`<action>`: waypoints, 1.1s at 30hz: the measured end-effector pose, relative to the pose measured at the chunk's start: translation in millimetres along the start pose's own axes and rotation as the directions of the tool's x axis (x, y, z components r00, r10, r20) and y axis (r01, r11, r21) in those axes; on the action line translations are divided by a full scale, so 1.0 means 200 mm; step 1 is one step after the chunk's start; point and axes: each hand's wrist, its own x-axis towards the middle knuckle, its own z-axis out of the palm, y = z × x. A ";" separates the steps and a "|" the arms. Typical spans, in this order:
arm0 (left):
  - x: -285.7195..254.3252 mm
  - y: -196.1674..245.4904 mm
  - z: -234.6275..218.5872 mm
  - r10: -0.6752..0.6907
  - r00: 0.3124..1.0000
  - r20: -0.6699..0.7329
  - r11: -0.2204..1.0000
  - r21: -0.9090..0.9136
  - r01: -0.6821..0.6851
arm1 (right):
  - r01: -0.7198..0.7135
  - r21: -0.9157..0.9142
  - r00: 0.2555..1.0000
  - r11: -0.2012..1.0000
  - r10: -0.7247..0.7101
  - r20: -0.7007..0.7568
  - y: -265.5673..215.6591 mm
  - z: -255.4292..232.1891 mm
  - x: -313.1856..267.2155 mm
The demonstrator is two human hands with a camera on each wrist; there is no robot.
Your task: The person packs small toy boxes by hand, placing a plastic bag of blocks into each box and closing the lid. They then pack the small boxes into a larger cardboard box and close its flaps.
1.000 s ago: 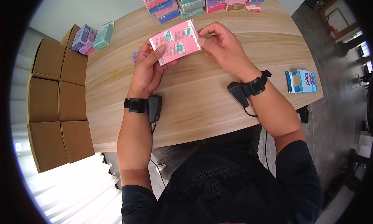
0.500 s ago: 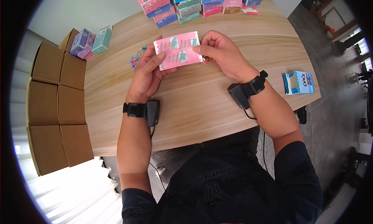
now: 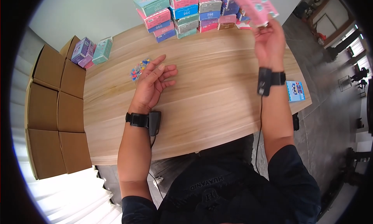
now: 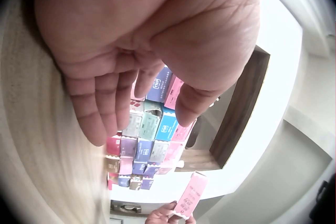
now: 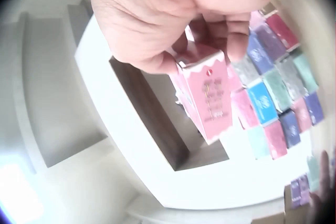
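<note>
A pink printed box (image 3: 258,7) is held up at the back right by the right hand (image 3: 270,43), in front of the right end of the stacked boxes. In the right wrist view, fingers and thumb pinch one end of the pink box (image 5: 206,95). The left hand (image 3: 152,82) is empty, its fingers loosely spread above the table beside a small pile of colourful pieces (image 3: 136,72). Seen from the left wrist, the left hand (image 4: 152,40) has relaxed fingers, and the distant pink box (image 4: 191,195) is in the other hand.
Stacks of coloured boxes (image 3: 186,10) line the table's back edge. More small boxes (image 3: 102,50) stand at the back left, near brown cartons (image 3: 46,107) along the left side. A blue box (image 3: 296,91) lies near the right edge of the wooden table (image 3: 202,107).
The left hand has let go of the pink box. The right hand has carried it away to the back right, up to the height of the stacks.
</note>
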 end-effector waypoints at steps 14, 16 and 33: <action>0.00 0.00 0.01 -0.012 1.000 -0.006 1.000 -0.010 0.012 | -0.274 -0.409 0.955 0.870 0.197 -0.220 0.09 -0.05 0.79; 0.00 0.00 0.00 -0.014 1.000 -0.008 1.000 -0.008 0.014 | -0.260 -0.368 0.962 0.893 0.205 -0.182 0.11 -0.06 0.76; 0.02 -0.02 -0.01 -0.025 1.000 -0.003 0.996 0.086 0.025 | 0.125 -0.990 0.989 -0.072 0.086 0.118 -0.89 -0.44 -0.28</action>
